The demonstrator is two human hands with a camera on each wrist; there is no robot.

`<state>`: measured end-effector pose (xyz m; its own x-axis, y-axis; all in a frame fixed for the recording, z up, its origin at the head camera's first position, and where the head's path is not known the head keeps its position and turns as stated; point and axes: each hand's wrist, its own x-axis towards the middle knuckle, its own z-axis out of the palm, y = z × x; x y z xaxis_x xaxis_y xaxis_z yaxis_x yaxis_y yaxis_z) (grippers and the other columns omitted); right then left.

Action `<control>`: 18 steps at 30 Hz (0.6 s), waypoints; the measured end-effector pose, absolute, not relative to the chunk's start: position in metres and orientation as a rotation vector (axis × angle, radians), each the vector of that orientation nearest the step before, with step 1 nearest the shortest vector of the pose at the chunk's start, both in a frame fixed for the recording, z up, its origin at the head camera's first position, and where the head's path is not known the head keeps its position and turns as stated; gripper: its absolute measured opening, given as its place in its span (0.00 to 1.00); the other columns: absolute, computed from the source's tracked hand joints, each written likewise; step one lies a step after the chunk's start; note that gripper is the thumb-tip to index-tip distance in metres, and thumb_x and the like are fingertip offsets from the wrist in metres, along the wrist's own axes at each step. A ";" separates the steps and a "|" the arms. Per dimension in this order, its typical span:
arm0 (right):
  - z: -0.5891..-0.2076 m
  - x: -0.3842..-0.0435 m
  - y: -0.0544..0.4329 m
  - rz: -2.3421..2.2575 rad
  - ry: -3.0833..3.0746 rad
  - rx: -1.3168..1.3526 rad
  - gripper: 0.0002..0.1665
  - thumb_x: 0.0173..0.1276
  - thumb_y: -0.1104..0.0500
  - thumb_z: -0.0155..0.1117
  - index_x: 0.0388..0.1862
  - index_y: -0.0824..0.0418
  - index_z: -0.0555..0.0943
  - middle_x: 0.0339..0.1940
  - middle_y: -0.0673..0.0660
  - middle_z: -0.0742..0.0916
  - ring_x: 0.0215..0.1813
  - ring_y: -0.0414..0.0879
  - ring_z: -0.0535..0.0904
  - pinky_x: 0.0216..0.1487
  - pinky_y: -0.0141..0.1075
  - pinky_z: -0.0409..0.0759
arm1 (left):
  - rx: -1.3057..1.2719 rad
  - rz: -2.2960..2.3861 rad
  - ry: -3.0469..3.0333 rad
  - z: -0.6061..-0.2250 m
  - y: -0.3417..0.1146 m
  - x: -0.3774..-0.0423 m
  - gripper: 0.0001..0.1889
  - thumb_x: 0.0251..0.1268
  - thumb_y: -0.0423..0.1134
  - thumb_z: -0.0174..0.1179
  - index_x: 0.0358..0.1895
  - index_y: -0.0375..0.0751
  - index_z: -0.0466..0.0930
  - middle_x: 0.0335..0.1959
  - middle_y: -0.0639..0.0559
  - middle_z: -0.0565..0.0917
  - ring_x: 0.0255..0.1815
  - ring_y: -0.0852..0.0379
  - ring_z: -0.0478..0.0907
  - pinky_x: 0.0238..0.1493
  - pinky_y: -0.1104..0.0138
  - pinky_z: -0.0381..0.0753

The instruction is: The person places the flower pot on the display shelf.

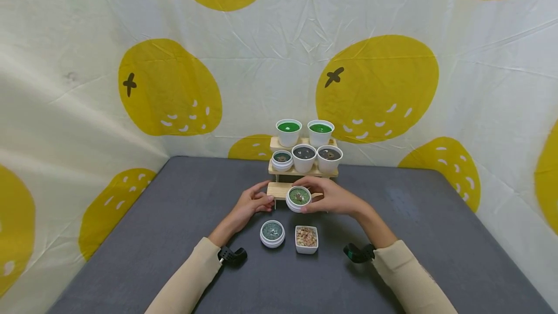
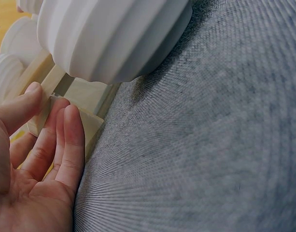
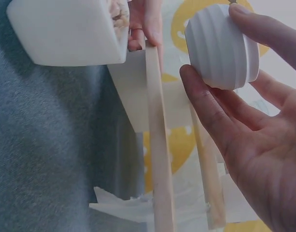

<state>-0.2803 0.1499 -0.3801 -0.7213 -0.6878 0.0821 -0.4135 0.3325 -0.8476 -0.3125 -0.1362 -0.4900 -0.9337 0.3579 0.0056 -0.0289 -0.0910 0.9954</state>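
Note:
Above the lowest step of a small wooden tiered stand [image 1: 279, 190], my right hand [image 1: 334, 197] grips a white round ribbed pot [image 1: 299, 196] with greenish contents. The right wrist view shows thumb and fingers spread around the sides of this pot [image 3: 218, 48], which is tilted and apart from the step. My left hand [image 1: 245, 210] holds the left end of that same step. In the left wrist view, the thumb [image 2: 29, 104] lies against the step's edge and the other fingers curl beside and below it.
Nearer me on the dark grey table [image 1: 209, 193] stand a ribbed pot [image 1: 272, 232] with blue-grey contents and a square white pot [image 1: 306, 237] of small stones. The middle step carries a ribbed pot [image 1: 282, 160] and two cups; the top carries two cups with green contents [image 1: 289, 130].

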 end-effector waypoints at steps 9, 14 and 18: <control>-0.375 -0.285 0.139 -1.325 2.341 -1.006 0.34 0.64 0.58 0.77 0.68 0.59 0.77 0.63 0.60 0.84 0.62 0.54 0.81 0.62 0.51 0.82 | 0.372 2.106 1.917 -0.489 -0.138 -0.311 0.34 0.74 0.34 0.63 0.80 0.44 0.62 0.37 0.52 0.87 0.39 0.58 0.84 0.43 0.68 0.89; -0.374 -0.285 0.134 -1.328 2.340 -1.015 0.34 0.64 0.59 0.77 0.68 0.60 0.77 0.64 0.62 0.84 0.63 0.57 0.81 0.63 0.52 0.81 | 0.373 2.105 1.904 -0.490 -0.138 -0.312 0.33 0.75 0.36 0.62 0.80 0.44 0.62 0.37 0.52 0.87 0.40 0.59 0.84 0.43 0.69 0.88; -0.375 -0.286 0.131 -1.333 2.346 -0.985 0.35 0.64 0.59 0.77 0.69 0.60 0.76 0.65 0.61 0.83 0.65 0.58 0.80 0.63 0.51 0.81 | 0.359 2.115 1.898 -0.489 -0.137 -0.312 0.33 0.75 0.35 0.62 0.79 0.44 0.62 0.37 0.52 0.87 0.39 0.59 0.85 0.43 0.69 0.88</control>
